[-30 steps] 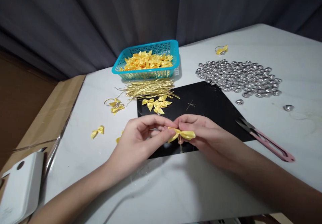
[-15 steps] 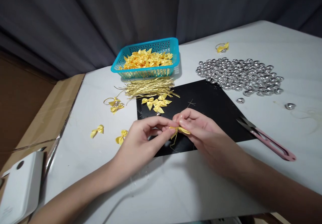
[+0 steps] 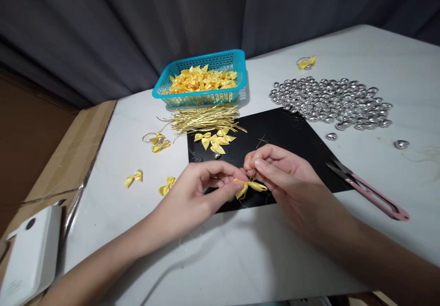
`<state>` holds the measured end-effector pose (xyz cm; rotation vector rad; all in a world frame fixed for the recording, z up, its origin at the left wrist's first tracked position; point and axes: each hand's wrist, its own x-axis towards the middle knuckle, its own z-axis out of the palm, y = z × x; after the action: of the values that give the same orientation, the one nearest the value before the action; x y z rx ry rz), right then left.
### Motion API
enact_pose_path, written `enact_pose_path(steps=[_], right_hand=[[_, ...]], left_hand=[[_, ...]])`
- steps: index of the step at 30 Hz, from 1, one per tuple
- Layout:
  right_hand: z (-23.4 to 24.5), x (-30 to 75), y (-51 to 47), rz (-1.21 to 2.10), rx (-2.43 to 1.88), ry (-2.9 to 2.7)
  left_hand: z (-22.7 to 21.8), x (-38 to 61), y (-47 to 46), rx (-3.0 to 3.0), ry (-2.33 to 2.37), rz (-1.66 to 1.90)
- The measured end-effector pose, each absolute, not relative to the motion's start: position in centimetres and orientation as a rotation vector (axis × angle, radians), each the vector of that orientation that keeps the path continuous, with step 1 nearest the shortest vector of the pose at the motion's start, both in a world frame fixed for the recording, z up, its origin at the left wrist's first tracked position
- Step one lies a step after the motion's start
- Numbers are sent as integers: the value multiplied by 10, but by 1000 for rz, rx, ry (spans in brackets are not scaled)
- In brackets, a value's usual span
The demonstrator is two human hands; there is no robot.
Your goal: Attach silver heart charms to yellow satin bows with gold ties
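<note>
My left hand [image 3: 209,189] pinches a yellow ribbon bow [image 3: 253,186] between thumb and fingers, over the front of the black mat [image 3: 292,136]. Close beside it, the thumb and fingertips of my right hand [image 3: 280,171] are pressed together on a thin strand that runs down toward the bow; whether it is thread or a needle is too fine to tell. Thin loose thread hangs below the bow. On the mat behind my hands lie several yellow bows [image 3: 217,142], a silver heart bead [image 3: 217,155] and thin crossed strands [image 3: 262,140].
A blue basket [image 3: 199,96] of yellow bows stands at the back, with gold twist ties [image 3: 206,118] before it. Silver heart beads [image 3: 330,100] spread at right, near pink-handled snips [image 3: 374,196]. Bow-trimmed rings [image 3: 157,142] and loose bows [image 3: 133,178] lie left. A white device [image 3: 32,251] sits front left.
My right hand has drawn slightly up and right, away from the left fingertips. More of the bow shows between the hands now, along with the thin strand.
</note>
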<state>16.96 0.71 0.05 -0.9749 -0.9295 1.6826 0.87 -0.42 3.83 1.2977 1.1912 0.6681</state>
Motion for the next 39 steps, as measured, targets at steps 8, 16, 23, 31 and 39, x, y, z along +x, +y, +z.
enact_pose_path(steps=[8, 16, 23, 31, 39], right_hand=[[-2, 168, 7, 1965, -884, -765], [-5, 168, 8, 1753, -945, -954], [0, 165, 4, 1613, -1009, -979], [5, 166, 5, 1642, -1014, -952], [6, 166, 3, 1784, -982, -834]], left_hand=[[37, 11, -5, 1142, 1262, 790], [34, 14, -11, 1251, 1310, 857], [33, 16, -11, 1409, 1318, 857], [37, 15, -7, 1568, 1284, 733], [43, 6, -6, 1701, 1236, 603]])
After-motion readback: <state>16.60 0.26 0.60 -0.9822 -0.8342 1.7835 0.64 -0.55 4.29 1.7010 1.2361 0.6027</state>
